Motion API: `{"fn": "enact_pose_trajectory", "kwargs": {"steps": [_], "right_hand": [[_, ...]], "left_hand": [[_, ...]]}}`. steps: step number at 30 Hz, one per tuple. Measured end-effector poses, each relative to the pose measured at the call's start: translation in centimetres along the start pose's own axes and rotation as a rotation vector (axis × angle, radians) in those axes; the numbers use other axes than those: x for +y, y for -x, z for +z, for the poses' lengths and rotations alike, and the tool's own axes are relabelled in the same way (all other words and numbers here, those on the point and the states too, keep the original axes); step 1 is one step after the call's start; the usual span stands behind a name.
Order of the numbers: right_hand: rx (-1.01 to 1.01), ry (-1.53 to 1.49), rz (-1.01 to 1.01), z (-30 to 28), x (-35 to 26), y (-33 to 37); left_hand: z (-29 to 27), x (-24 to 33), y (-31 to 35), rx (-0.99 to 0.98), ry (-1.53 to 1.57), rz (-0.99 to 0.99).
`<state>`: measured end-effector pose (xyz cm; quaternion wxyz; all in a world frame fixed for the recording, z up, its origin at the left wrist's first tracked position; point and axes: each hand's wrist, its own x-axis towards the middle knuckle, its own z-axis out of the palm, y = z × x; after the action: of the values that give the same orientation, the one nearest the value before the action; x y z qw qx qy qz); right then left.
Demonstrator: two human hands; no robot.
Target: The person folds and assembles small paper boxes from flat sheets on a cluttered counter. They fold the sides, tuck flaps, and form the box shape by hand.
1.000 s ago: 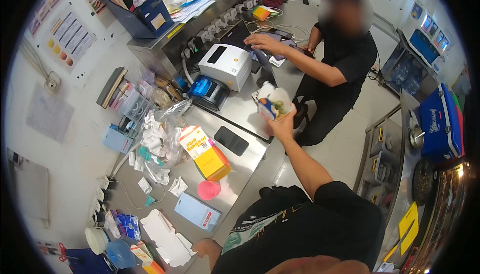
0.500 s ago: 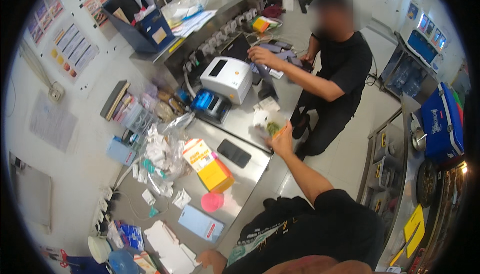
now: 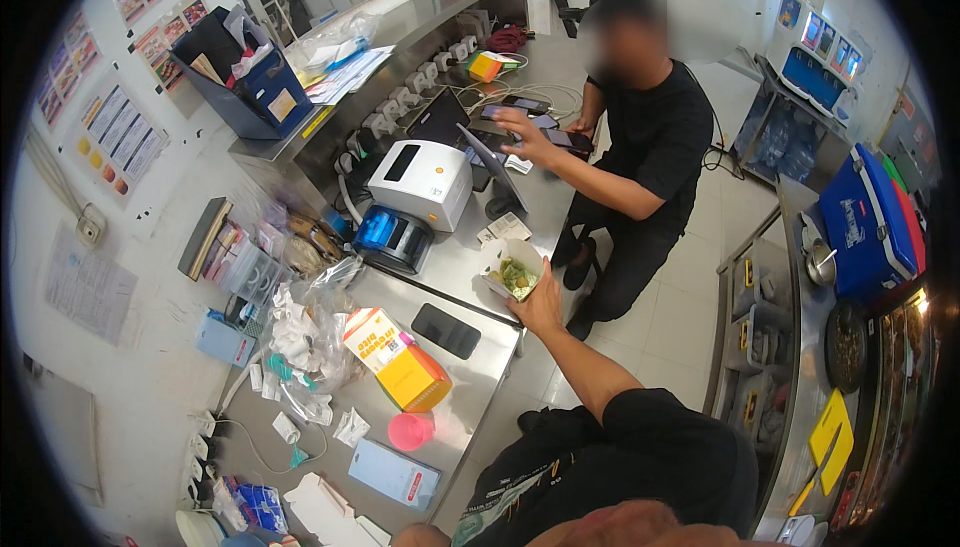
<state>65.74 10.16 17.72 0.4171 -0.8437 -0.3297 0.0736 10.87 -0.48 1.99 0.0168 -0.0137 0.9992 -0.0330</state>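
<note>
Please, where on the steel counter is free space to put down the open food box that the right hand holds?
The counter is bare between the black phone and its near edge, and beside the food box held by the right hand, below the white printer. It is crowded around the plastic bags and orange carton.

A small white paper food box [image 3: 510, 272] is sitting open at the steel counter's edge, tilted slightly, showing green and pale food inside, its far flap standing up, just beside the printer.
</note>
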Motion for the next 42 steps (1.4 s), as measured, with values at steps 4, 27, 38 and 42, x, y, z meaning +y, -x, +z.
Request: {"fn": "enact_pose_trajectory", "kwargs": {"steps": [4,27,38,42], "right_hand": [[-0.010,0.019,0.013,-0.1,-0.2,0.0],[0.001,-0.006,-0.033,-0.4,-0.2,0.1],[0.042,-0.334,-0.121,-7.2,0.1,0.6],[0.415,-0.004,0.027,-6.7,5.3,1.7]], "left_hand": [[-0.1,-0.3,0.0,-0.005,-0.012,0.017],[-0.8,-1.3,-0.4,-0.003,-0.044,0.116],[-0.7,-0.8,0.0,-0.011,-0.056,0.127],[-0.9,0.6,1.4,-0.014,-0.047,0.142]]}}
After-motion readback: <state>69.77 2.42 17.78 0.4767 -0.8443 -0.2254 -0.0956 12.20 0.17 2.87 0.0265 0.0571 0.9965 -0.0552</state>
